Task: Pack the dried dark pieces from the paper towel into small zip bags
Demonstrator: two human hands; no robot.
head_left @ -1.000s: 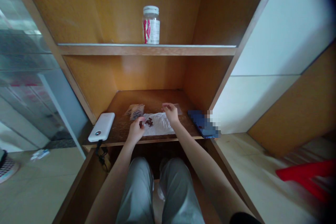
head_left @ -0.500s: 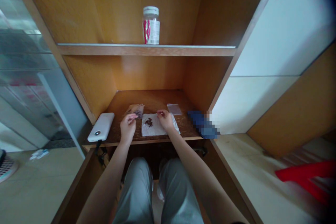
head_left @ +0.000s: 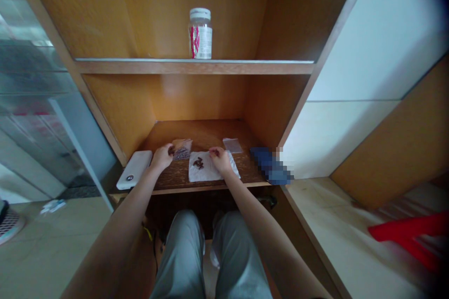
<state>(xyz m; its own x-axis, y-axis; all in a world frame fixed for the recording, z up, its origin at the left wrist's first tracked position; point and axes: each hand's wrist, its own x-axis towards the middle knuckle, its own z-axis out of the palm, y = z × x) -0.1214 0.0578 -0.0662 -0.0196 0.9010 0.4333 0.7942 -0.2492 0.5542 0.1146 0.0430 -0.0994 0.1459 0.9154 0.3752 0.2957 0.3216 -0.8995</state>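
Observation:
A white paper sheet (head_left: 206,173) lies on the lower wooden shelf (head_left: 196,133) with a small heap of dark bits (head_left: 199,163) on it. My right hand (head_left: 220,160) rests on the sheet's upper right part, fingers curled, pinching something too small to name. My left hand (head_left: 162,156) is at the left, its fingertips touching a small clear bag (head_left: 181,148) that holds dark pieces. A second, empty-looking clear bag (head_left: 232,145) lies behind my right hand.
A white power bank (head_left: 135,169) lies at the shelf's left front, its cable hanging below. A dark blue flat object (head_left: 267,164) sits at the right front. A clear jar with a white lid (head_left: 200,33) stands on the upper shelf. My knees are under the shelf.
My left hand moved from the sheet's left edge out to the clear bag. My right hand came down from the far bag onto the sheet.

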